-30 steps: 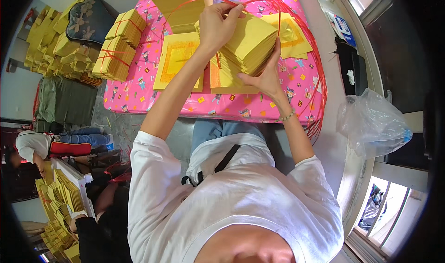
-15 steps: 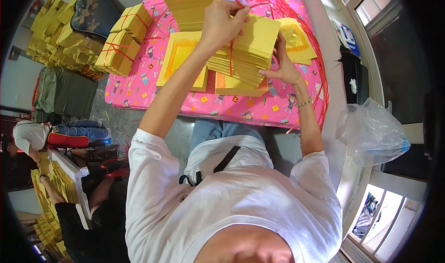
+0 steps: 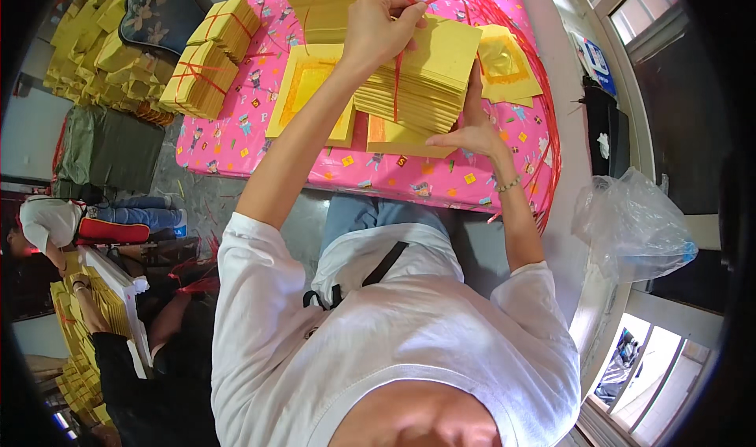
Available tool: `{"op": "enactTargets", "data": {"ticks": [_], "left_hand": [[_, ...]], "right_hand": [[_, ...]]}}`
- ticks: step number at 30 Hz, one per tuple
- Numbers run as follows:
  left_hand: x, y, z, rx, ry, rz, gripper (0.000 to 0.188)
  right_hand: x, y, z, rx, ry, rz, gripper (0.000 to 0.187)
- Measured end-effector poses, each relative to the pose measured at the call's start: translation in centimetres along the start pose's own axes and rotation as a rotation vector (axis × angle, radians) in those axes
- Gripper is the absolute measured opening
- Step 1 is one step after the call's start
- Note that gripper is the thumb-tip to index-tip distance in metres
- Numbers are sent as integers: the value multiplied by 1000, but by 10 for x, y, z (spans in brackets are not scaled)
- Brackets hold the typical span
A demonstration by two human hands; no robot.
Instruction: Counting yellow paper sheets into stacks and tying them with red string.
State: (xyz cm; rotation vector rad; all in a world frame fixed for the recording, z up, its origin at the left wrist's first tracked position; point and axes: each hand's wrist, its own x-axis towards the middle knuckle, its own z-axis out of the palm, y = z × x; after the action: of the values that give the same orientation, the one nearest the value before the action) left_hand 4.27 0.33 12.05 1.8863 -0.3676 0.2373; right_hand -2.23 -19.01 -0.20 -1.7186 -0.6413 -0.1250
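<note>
A thick stack of yellow paper [image 3: 437, 53] rests tilted on the table, its sheets fanned along the near side. Red plastic string [image 3: 397, 85] runs down around it. My left hand [image 3: 383, 29] is closed above the stack's left part, pinching the string between thumb and fingers. At the near right corner my right hand [image 3: 475, 128] grips the stack, thumb under the near edge and fingers along the right side, partly hidden. Beneath lies another yellow paper pile [image 3: 409, 144]. Left of it sits a pile with an orange-bordered print [image 3: 303, 92].
The table has a pink patterned cover [image 3: 276, 159]. String-tied yellow bundles [image 3: 197, 81] stand at its left, loose yellow sheets [image 3: 508, 69] at right. Long red strings [image 3: 543, 140] trail down the right edge. A clear plastic bag [image 3: 634, 226] hangs right. Other people work at lower left.
My right hand has shifted slightly down and left along the stack's corner, its thumb lower. The left hand keeps its pinch on the string, and the stack is turned a little.
</note>
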Motion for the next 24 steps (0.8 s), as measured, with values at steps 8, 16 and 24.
{"op": "enactTargets", "data": {"ticks": [8,16,24], "left_hand": [[1,-5,0,-43,-8,-10,28],[1,-6,-2,-21,-32,-26,28],[4,-15,-5,-73,-30,-9,28]], "right_hand": [[-6,0,10,230,-20,201,145],[-11,18,10,184,26,101,141],[-11,9,11,188,26,132,140]]}}
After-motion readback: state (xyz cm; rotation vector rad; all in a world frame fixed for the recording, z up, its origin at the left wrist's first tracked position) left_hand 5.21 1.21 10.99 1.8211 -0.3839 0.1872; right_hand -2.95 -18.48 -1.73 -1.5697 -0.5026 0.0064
